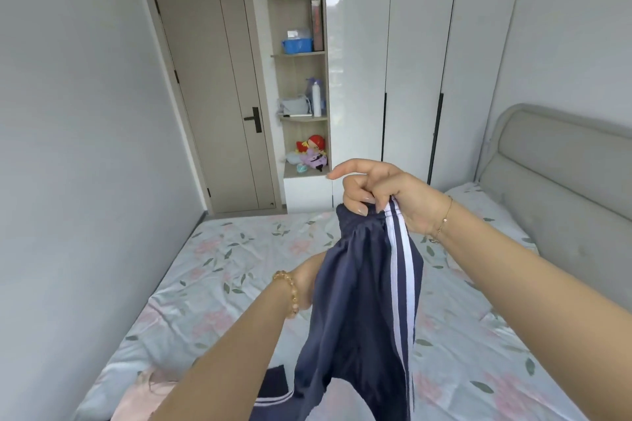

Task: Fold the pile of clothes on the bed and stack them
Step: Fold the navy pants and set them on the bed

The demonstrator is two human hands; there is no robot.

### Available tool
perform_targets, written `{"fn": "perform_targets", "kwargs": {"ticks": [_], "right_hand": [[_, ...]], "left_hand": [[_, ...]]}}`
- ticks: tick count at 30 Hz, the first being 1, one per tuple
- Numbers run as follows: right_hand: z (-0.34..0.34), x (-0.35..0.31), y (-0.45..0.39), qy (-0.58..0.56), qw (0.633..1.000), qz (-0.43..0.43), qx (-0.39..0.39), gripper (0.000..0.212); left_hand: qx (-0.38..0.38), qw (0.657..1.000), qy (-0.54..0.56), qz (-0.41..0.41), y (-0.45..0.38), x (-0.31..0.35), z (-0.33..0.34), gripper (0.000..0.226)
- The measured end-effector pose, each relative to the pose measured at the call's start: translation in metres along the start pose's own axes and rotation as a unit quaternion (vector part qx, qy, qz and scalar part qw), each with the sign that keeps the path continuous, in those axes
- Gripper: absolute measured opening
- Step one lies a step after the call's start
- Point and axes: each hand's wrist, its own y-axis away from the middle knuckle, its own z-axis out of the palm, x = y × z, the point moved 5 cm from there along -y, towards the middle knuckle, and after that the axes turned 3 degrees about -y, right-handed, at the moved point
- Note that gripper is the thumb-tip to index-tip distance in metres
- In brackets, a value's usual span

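The navy trousers hang straight down from the right hand, which pinches their top edge with its forefinger stretched out. The left hand, lower and nearer the cloth's middle, is mostly hidden behind it; its grip cannot be told. The bed lies below both hands.

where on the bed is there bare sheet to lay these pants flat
Bare floral bedsheet runs from the left wall to the grey padded headboard, beyond the navy white-striped pants. The near left corner is crowded: pink garment and dark striped garment.
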Motion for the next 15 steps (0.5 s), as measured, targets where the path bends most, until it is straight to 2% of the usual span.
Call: {"fn": "perform_targets", "kwargs": {"ticks": [4, 7, 11, 15], "right_hand": [[-0.017, -0.016, 0.008, 0.028, 0.999, -0.012, 0.024, 0.066], [-0.042, -0.020, 0.023, 0.049, 0.996, 0.003, 0.073, 0.063], [-0.065, -0.016, 0.040, 0.132, 0.982, 0.022, 0.129, 0.056], [-0.066, -0.006, 0.046, 0.241, 0.951, 0.065, 0.183, 0.053]], "left_hand": [[-0.061, 0.997, 0.026, -0.026, -0.004, 0.005, 0.008, 0.024], [-0.117, 0.991, 0.062, -0.005, -0.004, 0.027, -0.001, 0.031], [-0.122, 0.988, 0.033, 0.088, 0.001, 0.070, -0.024, 0.042], [-0.080, 0.976, -0.033, 0.201, 0.012, 0.111, -0.039, 0.043]]}}
